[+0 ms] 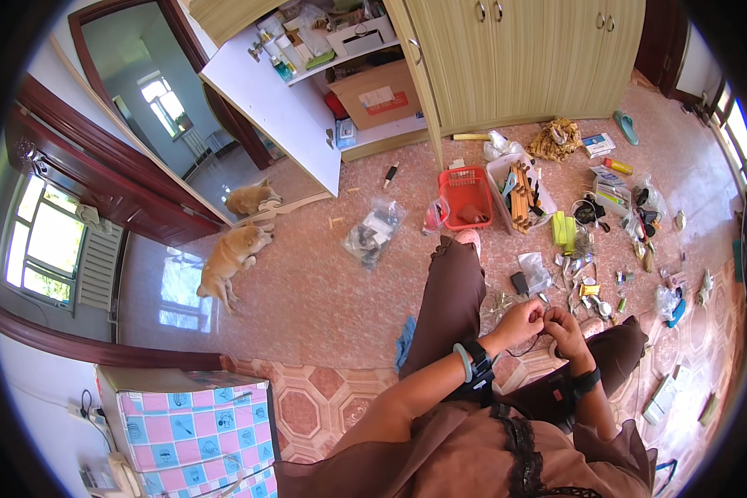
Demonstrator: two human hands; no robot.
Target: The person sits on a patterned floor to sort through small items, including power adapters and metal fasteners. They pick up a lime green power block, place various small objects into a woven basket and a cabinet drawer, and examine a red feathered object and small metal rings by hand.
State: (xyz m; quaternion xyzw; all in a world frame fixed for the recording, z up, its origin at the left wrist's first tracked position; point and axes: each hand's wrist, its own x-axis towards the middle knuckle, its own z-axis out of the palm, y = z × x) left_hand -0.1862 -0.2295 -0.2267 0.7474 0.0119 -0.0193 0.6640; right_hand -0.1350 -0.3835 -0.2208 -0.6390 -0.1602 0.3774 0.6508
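Observation:
Both hands meet above the floor between my knees. My left hand (518,322) pinches a thin dark cord (526,350), and my right hand (563,331) has its fingers closed on the same cord close beside it. The cord hangs in a loop below the fingers; its ends are hidden. Just beyond the hands lie a black power adapter (519,283), a clear plastic bag (535,271) and a tangle of pale cables (573,280). A yellow item (589,290) rests among them.
Ahead stand a red plastic basket (489,215) and a pale bin (499,210) filled with brown pieces. Small items are strewn at the right. A filled plastic bag (373,233) and a dog (231,261) lie to the left. An open cabinet door (280,118) juts out ahead.

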